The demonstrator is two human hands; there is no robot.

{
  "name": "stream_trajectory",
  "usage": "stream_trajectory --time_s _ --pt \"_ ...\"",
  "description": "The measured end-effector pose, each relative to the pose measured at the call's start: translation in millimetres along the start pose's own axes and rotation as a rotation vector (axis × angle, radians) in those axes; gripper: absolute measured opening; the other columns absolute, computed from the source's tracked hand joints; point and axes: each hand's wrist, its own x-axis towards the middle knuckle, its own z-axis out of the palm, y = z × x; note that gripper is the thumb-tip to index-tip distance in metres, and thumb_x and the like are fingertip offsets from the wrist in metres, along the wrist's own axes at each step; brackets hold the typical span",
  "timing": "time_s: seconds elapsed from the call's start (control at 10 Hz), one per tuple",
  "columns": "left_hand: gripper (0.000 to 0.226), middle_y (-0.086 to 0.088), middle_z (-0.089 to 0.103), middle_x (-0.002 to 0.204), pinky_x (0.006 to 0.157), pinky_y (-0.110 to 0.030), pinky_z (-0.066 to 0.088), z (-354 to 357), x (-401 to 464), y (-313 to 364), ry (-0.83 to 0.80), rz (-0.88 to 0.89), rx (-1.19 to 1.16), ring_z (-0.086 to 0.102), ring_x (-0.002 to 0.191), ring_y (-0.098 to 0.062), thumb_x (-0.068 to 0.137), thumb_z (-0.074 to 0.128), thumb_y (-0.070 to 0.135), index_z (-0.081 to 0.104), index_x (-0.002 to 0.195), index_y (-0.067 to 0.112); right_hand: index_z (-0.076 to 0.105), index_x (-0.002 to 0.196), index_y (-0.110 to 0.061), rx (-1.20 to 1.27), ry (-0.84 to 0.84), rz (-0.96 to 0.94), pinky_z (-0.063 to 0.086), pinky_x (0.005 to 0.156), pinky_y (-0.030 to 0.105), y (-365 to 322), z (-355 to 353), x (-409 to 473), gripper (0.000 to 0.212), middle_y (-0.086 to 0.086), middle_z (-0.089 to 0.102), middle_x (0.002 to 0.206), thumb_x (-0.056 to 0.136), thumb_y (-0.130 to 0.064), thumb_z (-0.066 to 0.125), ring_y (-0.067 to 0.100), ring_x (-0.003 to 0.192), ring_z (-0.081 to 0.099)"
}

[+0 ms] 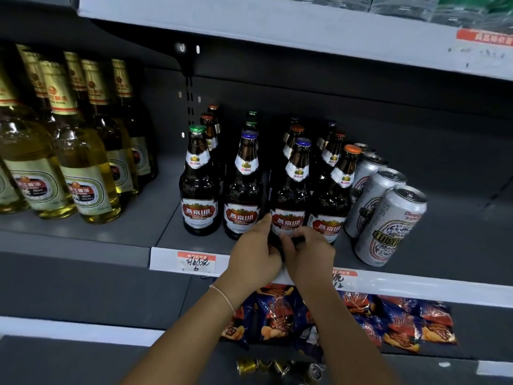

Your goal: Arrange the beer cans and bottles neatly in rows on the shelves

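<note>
At nine o'clock on the grey metal shelf (83,240) stand the pale bottles (83,168) of clear glass with yellow beer inside; they are upright, the long axis vertical, the gold foil necks pointing up; the labels are oval, cream and red.

Toward the centre comes the front row of brown bottles (198,187); they are of dark glossy glass, round in the body and narrow at the neck, all upright with the caps up; the caps are green, blue, blue and orange from left to right; more such bottles stand behind them in shorter rows.

The held bottle (291,195) is the third in this front row, near the front edge of the shelf, upright, its red and white label facing forward; the left hand (254,254) curls around its lower left side with the thumb against the glass; the right hand (308,254) has its bent fingers around the base from the right; the two hands are touching each other in front of the bottle; a thin bracelet (222,297) lies on the left wrist.

At three o'clock the silver cans (388,226) form a row running backward; they are smooth metal cylinders, upright, the tabs on top, with a patterned label.

At six o'clock, on the shelf below, lie shiny blue and red snack bags (402,320), crumpled.
</note>
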Motion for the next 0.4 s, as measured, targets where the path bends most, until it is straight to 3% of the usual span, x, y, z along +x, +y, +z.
stream_trajectory --time_s 0.1,0.2,0.3,0.4 --pt "0.069 -0.011 0.04 0.15 0.104 -0.035 0.043 -2 -1 7 -0.006 -0.012 0.033 0.051 0.124 -0.03 0.087 0.047 0.004 0.025 0.152 0.011 0.067 0.084 -0.013 0.007 -0.076 -0.015 0.029 0.051 0.008 -3 -9 1 0.02 -0.002 0.062 0.062 0.092 -0.032 0.066 0.013 0.056 0.058" --pt "0.069 -0.016 0.048 0.142 0.093 -0.03 0.047 0 -2 11 -0.004 -0.038 0.046 0.056 0.116 -0.032 0.087 0.047 0.005 0.024 0.152 0.011 0.067 0.094 -0.011 0.045 -0.138 -0.021 0.029 0.05 0.007 -6 -22 4 0.021 -0.005 0.056 0.059 0.094 -0.032 0.062 0.007 0.051 0.049" --pt "0.065 -0.009 0.058 0.122 0.068 -0.01 0.038 -2 -10 25 0.015 -0.014 0.048 0.057 0.095 -0.021 0.087 0.047 0.0 0.031 0.149 0.012 0.065 0.114 -0.01 0.124 -0.189 -0.024 0.047 0.059 0.02 -10 -44 1 0.028 0.002 0.067 0.066 0.094 -0.03 0.062 0.016 0.062 0.062" --pt "0.063 -0.007 0.051 0.136 0.085 -0.012 0.036 -4 -16 39 0.083 0.007 0.052 0.052 0.118 -0.021 0.09 0.049 0.004 0.031 0.149 0.014 0.057 0.13 -0.012 0.235 -0.233 -0.057 0.053 0.077 0.031 -13 -70 -1 0.037 0.008 0.074 0.099 0.096 -0.028 0.06 0.02 0.086 0.07"
